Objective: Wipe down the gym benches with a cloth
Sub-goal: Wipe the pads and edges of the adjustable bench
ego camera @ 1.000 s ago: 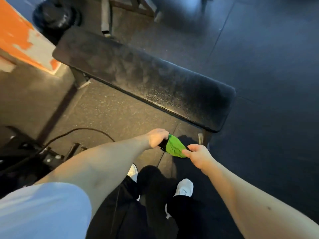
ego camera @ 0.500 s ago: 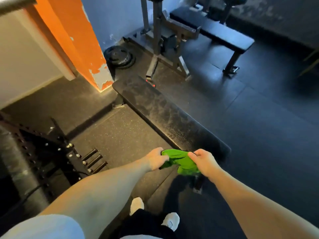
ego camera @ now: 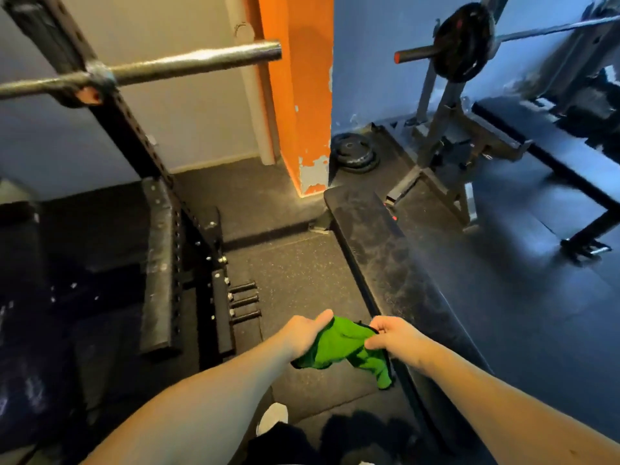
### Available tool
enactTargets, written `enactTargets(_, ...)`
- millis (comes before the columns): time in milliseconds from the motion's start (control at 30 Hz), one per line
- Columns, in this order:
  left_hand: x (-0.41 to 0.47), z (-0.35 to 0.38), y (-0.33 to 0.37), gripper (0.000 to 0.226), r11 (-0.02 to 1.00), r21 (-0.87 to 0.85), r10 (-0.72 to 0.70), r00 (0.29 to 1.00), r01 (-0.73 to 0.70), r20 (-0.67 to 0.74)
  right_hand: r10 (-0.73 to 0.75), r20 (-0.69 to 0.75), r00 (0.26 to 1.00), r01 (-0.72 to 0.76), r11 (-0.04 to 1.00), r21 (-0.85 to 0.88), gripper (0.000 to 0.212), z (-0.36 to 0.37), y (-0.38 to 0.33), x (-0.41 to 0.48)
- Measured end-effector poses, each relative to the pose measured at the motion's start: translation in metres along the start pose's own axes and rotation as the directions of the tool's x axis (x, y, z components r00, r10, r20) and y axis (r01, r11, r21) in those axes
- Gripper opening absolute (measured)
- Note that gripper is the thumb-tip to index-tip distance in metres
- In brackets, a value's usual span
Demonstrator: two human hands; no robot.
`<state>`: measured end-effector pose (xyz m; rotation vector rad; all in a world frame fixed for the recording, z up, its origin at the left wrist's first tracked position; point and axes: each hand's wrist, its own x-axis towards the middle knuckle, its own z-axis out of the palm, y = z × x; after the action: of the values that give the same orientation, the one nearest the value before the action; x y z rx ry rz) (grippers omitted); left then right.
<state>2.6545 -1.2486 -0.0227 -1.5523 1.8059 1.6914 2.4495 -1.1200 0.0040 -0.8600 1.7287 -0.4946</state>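
Cloth [ego camera: 339, 344] now looser, left hand [ego camera: 303, 333] to right hand [ego camera: 394, 337]; fingertips hidden

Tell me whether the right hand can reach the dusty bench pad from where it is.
Probably yes. The right hand, pinching the green cloth together with the left hand, hovers at the bench pad's near end, and nothing lies between them.

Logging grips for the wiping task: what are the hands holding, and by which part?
Both hands hold the green cloth: the left hand grips its left edge, the right hand pinches its upper right edge; the rest hangs loose.
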Motion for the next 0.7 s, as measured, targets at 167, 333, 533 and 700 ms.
enactTargets(167,-0.057,0.014,-0.041,0.088,0.911,-0.397,-0.153,0.986,0.113,-0.071,-0.121,0.206,0.971,0.135,0.989,-0.054,0.034,0.023,-0.018,0.009)
enactTargets(333,-0.125,0.035,-0.1,0.059,0.591,-0.795,-0.225,0.974,0.136,0.0,-0.167,0.297,0.94,0.198,0.977,-0.078,0.023,0.078,-0.037,0.005)
enactTargets(533,-0.192,0.058,-0.182,0.056,0.027,-0.984,-0.353,0.919,-0.176,-0.174,-0.172,0.394,0.903,0.217,0.974,-0.072,0.022,0.165,-0.076,-0.024)
enactTargets(700,-0.234,0.067,-0.245,0.062,-0.151,-0.95,-0.404,0.894,-0.273,-0.193,-0.209,0.491,0.846,0.306,0.944,-0.125,0.022,0.252,-0.116,-0.059)
